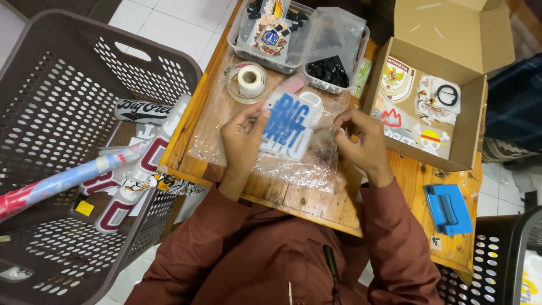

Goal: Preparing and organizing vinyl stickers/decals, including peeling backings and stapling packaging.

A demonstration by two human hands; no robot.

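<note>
Nearest the camera, rust-brown sleeves run forward to two bare hands working over a small wooden desk. The left hand is pinched shut on the left edge of a white and blue cut-out sticker, holding it just above the desk, while the right hand has its fingers closed on the clear plastic sleeve that lies crumpled under and beside the sticker. As I judge it, the sticker is being bagged, half way between loose and packed; the next move would call for the sleeve's mouth to be held open and the sticker kept flat as it slides in. At the desk's near right corner lies a blue squeegee-like tool. Beyond the hands sits a roll of clear tape, then two clear plastic trays with small black parts and badges. To the right an open cardboard box holds more stickers. Left of the desk stands a dark perforated laundry basket with rolled prints in it, on a white tiled floor; another dark basket shows at the lower right.
</note>
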